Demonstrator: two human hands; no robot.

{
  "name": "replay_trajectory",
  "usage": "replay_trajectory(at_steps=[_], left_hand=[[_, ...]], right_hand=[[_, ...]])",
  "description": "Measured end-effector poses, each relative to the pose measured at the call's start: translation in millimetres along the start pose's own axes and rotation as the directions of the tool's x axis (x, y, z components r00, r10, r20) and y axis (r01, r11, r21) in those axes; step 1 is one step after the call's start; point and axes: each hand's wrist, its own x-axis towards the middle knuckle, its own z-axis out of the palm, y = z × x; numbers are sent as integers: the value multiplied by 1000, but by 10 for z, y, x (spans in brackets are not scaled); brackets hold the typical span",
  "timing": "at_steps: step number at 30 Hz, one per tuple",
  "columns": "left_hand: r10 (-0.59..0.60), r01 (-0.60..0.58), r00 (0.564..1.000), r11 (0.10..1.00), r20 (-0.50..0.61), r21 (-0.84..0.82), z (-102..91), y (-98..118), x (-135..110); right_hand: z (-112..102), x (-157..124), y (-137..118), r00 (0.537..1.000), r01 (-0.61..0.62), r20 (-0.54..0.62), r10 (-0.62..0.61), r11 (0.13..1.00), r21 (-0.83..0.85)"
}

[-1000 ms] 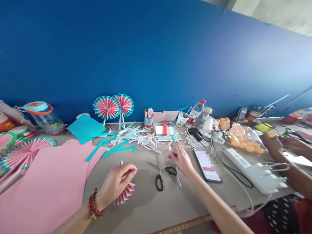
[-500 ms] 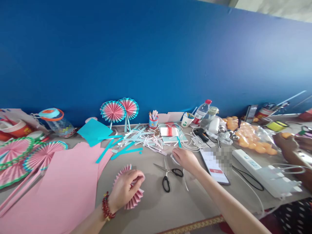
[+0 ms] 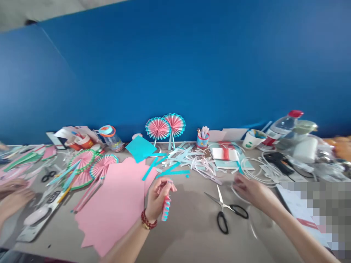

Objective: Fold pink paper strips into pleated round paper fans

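My left hand (image 3: 159,195) is closed on a pleated pink paper fan (image 3: 165,208) with a teal edge, held on edge just above the table beside the pink paper sheets (image 3: 115,208). My right hand (image 3: 251,191) is blurred, with its fingers curled over a thin white strip (image 3: 238,193) on the table, just beyond the black-handled scissors (image 3: 226,215). Whether it grips the strip is unclear. A pile of teal and white paper strips (image 3: 186,160) lies farther back.
Two finished fans on sticks (image 3: 166,128) lean on the blue wall. More fans (image 3: 90,166) lie at left, where another person's hands (image 3: 13,197) rest. A pen cup (image 3: 202,138), paper cup (image 3: 251,138), water bottle (image 3: 282,126), glue gun (image 3: 276,160) and cables crowd the right.
The view has swung left. My left hand lifted the fan and turned it on edge. My right hand stayed near the scissors over the white strip.
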Motion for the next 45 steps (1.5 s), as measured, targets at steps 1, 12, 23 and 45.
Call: replay_trajectory(at_steps=[1, 12, 23, 45], left_hand=[[7, -7, 1000, 1000, -16, -31, -22, 31, 25], [-80, 98, 995, 912, 61, -399, -68, -65, 77], [-145, 165, 986, 875, 79, -456, -42, -12, 59], [-421, 492, 826, 214, 374, -844, 3, -303, 119]], right_hand=[[2, -5, 34, 1000, 5, 19, -6, 998, 56], [-14, -140, 156, 995, -98, 62, 77, 733, 673], [46, -104, 122, 982, -177, 56, 178, 795, 580], [135, -509, -1424, 846, 497, -264, -463, 865, 73]])
